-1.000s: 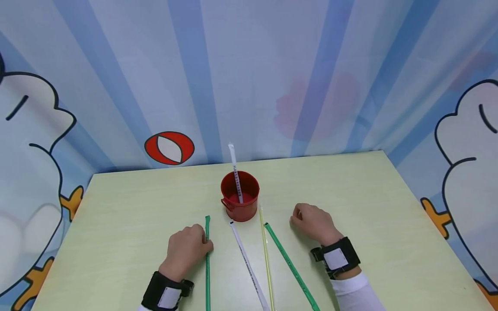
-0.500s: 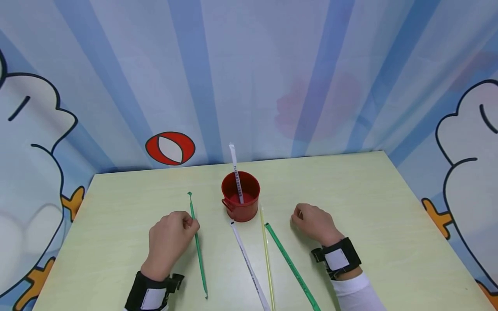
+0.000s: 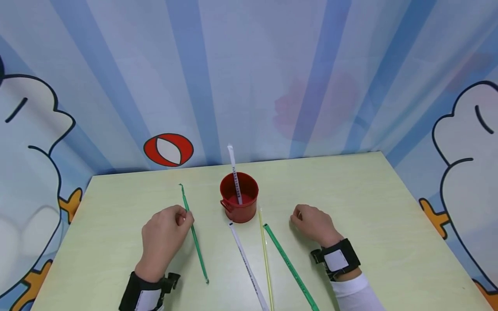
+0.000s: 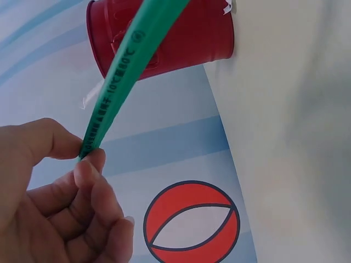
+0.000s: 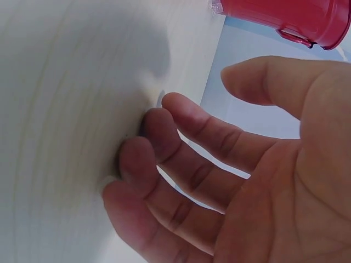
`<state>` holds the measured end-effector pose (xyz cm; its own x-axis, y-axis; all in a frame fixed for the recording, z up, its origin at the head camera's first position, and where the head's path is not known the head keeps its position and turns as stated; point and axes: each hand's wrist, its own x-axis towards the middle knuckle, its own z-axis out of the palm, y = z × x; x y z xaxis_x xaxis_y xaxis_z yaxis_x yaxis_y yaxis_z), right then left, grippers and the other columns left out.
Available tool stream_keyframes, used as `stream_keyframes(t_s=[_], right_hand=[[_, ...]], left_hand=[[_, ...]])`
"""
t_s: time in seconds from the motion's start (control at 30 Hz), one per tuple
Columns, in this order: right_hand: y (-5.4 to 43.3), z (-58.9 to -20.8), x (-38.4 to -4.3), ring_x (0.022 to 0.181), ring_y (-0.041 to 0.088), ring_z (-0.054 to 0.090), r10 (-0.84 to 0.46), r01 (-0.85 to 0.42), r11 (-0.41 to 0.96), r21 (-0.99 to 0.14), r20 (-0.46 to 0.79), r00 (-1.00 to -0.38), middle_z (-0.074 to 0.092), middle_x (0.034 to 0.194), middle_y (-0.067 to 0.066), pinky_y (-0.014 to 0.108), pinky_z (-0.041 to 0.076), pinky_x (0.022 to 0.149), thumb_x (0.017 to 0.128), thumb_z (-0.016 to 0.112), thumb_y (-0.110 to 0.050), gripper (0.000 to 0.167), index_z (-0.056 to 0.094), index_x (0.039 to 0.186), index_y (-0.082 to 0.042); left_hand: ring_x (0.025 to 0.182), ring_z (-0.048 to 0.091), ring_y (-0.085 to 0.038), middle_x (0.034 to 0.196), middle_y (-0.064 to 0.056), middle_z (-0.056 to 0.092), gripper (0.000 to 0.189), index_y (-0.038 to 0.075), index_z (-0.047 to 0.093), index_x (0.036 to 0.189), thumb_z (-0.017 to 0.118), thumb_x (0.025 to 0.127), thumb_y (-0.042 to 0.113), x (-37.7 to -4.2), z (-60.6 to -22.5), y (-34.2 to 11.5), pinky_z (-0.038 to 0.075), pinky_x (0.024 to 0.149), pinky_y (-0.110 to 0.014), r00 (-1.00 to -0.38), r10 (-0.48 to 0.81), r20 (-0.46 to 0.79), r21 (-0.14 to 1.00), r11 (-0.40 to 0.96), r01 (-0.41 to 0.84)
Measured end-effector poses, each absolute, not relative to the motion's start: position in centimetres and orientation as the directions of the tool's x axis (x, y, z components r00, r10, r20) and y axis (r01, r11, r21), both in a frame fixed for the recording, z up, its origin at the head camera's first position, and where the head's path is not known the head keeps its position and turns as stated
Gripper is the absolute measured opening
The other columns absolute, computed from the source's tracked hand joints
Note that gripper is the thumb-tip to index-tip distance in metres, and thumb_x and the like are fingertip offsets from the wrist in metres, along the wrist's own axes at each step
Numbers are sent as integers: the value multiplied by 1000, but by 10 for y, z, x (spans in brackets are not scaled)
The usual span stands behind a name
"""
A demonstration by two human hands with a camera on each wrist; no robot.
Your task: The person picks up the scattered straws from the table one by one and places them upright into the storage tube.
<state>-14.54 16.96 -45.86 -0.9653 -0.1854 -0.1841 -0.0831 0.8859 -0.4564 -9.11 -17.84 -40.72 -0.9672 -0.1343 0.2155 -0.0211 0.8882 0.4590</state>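
My left hand pinches a green wrapped straw between thumb and index finger, left of the red bucket. Printed lettering runs along the wrapper in the left wrist view. The straw slants, its far end toward the table's back. A white wrapped straw stands in the bucket, leaning on the rim. My right hand rests on the table to the right, fingers loosely curled and holding nothing; the right wrist view shows its fingertips on the tabletop.
In front of the bucket lie a white wrapped straw, a yellow straw and another green wrapped straw. The pale table ends at a blue striped backdrop behind and at both sides.
My left hand has lifted the green straw off the table and carried it left and slightly back, tilting it. My right hand has stayed in place.
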Motion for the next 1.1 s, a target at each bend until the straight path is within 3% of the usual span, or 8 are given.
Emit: stream_keyframes(t_s=[0.27, 0.57, 1.1], right_hand=[[169, -461, -146, 60, 15, 51, -183, -87, 891, -445, -178, -967, 58, 69, 2, 28, 38, 54, 99, 60, -23, 18, 66, 91, -7], [169, -463, -146, 60, 15, 51, -185, -90, 891, -445, -175, -967, 60, 72, 2, 28, 39, 54, 97, 61, -18, 13, 66, 93, -7], [170, -464, -147, 58, 15, 49, -190, -94, 882, -461, -165, -968, 58, 69, 1, 28, 37, 53, 96, 63, -16, 11, 65, 92, -7]], left_hand=[[53, 44, -18, 59, -4, 53, 19, 6, 67, 76, 64, 91, 17, -92, -403, -175, 32, 46, -28, -946, -140, 293, 476, 879, 17], [53, 46, -17, 61, -6, 56, 15, 4, 69, 78, 70, 88, 14, -94, -395, -171, 35, 47, -27, -882, -132, 452, 454, 885, 100], [64, 60, -25, 69, -9, 65, 10, 1, 72, 86, 70, 89, 11, -104, -363, -159, 44, 57, -32, -792, -138, 594, 473, 857, 206]])
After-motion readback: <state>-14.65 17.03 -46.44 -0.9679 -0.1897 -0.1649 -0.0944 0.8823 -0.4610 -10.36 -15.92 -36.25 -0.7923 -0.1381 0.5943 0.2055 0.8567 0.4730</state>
